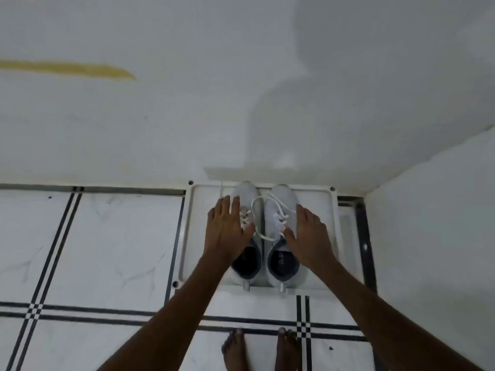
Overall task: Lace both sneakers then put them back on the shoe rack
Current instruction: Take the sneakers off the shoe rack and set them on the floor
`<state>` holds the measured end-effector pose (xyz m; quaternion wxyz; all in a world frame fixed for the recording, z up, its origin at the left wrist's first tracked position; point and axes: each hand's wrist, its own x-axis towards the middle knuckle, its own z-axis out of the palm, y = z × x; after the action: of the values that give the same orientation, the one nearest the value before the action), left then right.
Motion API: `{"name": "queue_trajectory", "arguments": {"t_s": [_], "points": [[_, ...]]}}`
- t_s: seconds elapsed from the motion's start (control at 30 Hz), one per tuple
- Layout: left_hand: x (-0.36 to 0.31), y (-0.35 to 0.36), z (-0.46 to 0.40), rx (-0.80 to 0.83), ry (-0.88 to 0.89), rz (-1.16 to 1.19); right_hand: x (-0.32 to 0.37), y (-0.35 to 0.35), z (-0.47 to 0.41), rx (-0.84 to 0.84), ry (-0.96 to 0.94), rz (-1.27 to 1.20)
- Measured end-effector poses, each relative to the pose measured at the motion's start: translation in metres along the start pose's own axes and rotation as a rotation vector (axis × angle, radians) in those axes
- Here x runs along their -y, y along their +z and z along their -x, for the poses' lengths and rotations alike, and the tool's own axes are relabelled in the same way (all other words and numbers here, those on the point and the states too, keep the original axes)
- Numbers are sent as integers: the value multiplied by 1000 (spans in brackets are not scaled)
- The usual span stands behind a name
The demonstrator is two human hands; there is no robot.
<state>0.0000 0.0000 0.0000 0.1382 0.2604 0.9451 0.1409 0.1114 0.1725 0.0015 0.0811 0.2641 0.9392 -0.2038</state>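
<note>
Two light grey sneakers stand side by side on the white shoe rack (318, 210), toes toward the wall. My left hand (227, 228) lies flat over the left sneaker (245, 194), fingers spread across its laces and outer side. My right hand (308, 234) rests on the outer side of the right sneaker (280, 202), thumb near the tongue. White laces (258, 220) run through both shoes and loop loosely between them. Whether either hand grips its shoe or only presses on it is unclear.
The rack sits on the tiled floor (107, 250) against a white wall (241, 103), with a second wall (434, 223) close on the right. My bare feet (257, 349) stand just in front of the rack.
</note>
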Motion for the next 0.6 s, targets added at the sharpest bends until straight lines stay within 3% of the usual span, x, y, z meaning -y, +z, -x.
{"name": "queue_trajectory", "arguments": {"t_s": [0.2,0.3,0.6], "points": [[26,69,27,163,-152,199,-24,70,12,179,214,-153],[29,78,28,149,-152,295,-27,77,10,163,261,-230],[19,69,41,42,-254,248,-19,69,22,168,281,-186]]}}
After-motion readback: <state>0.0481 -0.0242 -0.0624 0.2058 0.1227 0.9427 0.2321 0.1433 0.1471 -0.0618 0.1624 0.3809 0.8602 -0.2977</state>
